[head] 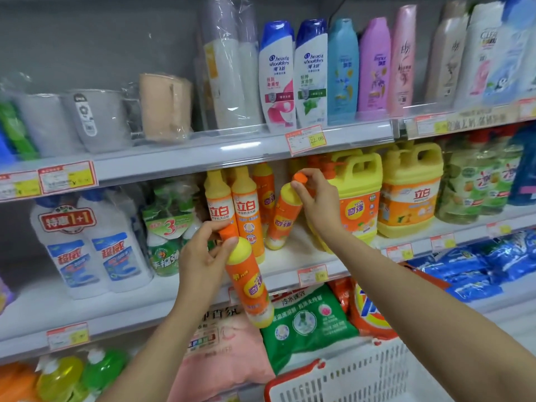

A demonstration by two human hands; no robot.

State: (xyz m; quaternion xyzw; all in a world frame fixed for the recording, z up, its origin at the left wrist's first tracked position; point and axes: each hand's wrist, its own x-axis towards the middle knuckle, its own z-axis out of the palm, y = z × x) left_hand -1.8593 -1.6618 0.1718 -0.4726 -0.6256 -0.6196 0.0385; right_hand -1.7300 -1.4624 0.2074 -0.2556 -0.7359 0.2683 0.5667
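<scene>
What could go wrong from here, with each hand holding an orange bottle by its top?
1. The left hand pinches the free bottle only at its orange cap; it may slip and fall beside the basket.
2. The right hand tips the second bottle on the shelf; its base could slide and knock the upright bottles next to it.

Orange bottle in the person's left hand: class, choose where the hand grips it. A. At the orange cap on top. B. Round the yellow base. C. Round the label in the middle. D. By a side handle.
A: the left hand pinches the orange bottle at its orange cap, while label and base hang free below.
</scene>
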